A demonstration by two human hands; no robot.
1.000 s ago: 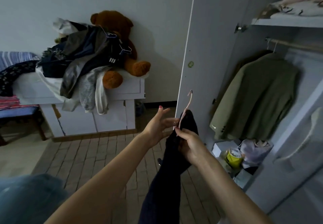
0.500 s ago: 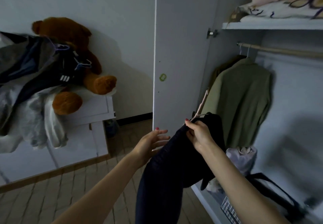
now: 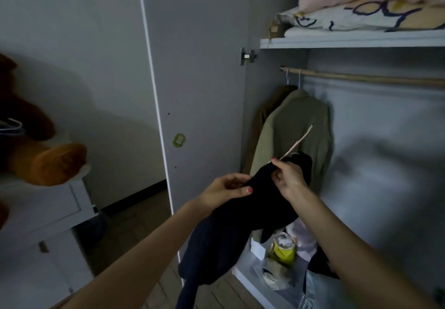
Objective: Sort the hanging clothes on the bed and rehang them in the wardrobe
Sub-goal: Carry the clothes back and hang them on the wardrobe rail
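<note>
Head view shows the person facing the open wardrobe, nearer and more squarely than 1 second ago, when the cabinet with the clothes pile filled the left side; now only the teddy bear remains at that edge. The right hand pinches the neck of a pale pink hanger, fingers curled round it, with the hook pointing up toward the wooden rail. The dark garment drapes from that hanger and hangs down in front of the wardrobe's floor clutter. The left hand, which was open and apart half a second ago, has closed on the garment's upper edge, thumb on top, apparently steadying it. On the rail 2 hangers already carry an olive jacket and a brown one behind it. Judging from this, the carry is finished and the hanging step is starting; the hook sits well below the rail and must be lifted over it, beside the olive jacket.
</note>
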